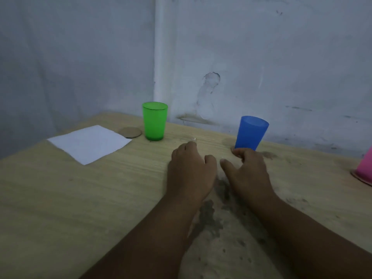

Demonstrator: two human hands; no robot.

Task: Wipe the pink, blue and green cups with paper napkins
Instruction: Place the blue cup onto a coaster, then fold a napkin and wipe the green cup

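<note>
Both my grips idle, mid-frame.
Left grip [191, 170] and right grip [247, 170] rest on bench [60, 198], loosely curled, empty; blue cup [251, 133] just above right; green cup [154, 121], napkin [88, 143] further left.

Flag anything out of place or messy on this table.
The green cup stands beside a round cardboard coaster, not on it, while the blue cup seems to sit on one. Dark smudges stain the table between the forearms. A tiny white scrap lies near the left hand.
</note>
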